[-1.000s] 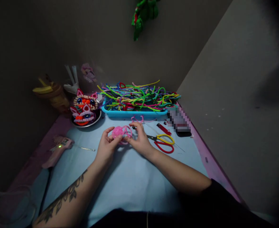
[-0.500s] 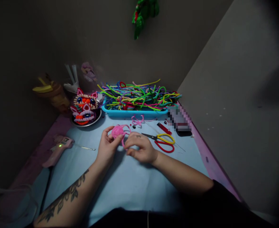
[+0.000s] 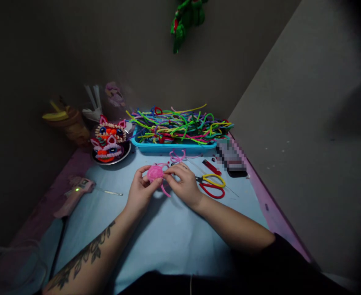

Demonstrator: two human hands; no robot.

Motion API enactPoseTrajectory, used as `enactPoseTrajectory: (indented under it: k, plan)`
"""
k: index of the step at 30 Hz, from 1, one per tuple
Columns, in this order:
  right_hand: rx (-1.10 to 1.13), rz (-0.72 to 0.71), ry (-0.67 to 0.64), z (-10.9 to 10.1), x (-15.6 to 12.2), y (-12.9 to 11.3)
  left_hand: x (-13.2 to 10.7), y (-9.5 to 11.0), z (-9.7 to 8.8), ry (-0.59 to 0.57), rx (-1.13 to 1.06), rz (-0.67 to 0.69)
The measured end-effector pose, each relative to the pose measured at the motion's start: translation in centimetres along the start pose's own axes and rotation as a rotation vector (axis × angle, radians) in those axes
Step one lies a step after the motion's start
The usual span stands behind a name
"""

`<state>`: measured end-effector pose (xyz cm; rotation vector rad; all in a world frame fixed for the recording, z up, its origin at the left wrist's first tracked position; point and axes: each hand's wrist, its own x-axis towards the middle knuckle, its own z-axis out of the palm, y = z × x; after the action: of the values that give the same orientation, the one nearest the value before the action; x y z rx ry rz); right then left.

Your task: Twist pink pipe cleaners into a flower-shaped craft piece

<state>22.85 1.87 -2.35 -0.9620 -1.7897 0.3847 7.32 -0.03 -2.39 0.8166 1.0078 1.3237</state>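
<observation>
A pink pipe-cleaner coil [image 3: 154, 174], round and fuzzy with loose ends, is held above the blue table cover. My left hand [image 3: 140, 186] grips its left side between thumb and fingers. At its right edge my right hand [image 3: 183, 184] pinches a pink pipe-cleaner strand; the fingertips partly hide it. One loose pink end hangs below, between the hands. Just behind lies a small tangle of pink pipe cleaners [image 3: 177, 155]. Close to my right hand are scissors [image 3: 213, 185] with yellow and red handles, their blades mostly covered by that hand.
A blue tray [image 3: 174, 146] heaped with colourful pipe cleaners stands at the back. Left of it, a metal bowl [image 3: 114, 161] holds fuzzy animal-face figures. A pink glue gun [image 3: 76, 194] lies on the left. A red lighter [image 3: 211, 167] and a phone [image 3: 237, 173] lie on the right.
My right hand has come up and closed on a strand at the coil's right edge, now covering the scissor blades. The coil has shifted slightly right and down.
</observation>
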Motion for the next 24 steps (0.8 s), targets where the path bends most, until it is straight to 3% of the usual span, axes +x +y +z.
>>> enactPoseTrajectory:
  k: [5, 13, 20, 24]
  plan:
    - [0.052, 0.052, 0.032, 0.1, 0.0, 0.0, -0.1, 0.0, 0.0, -0.012, 0.018, 0.009]
    - [0.228, 0.337, -0.078, 0.6, -0.1, 0.5, 0.0, 0.3, 0.2, -0.016, 0.042, -0.001]
    - [0.285, 0.395, -0.162, 0.9, 0.2, 1.5, -0.1, 0.2, 0.2, -0.061, 0.057, -0.001]
    - [0.314, 0.458, -0.166, 0.7, 0.3, 1.4, 0.1, 0.1, 0.0, -0.01, 0.06, 0.0]
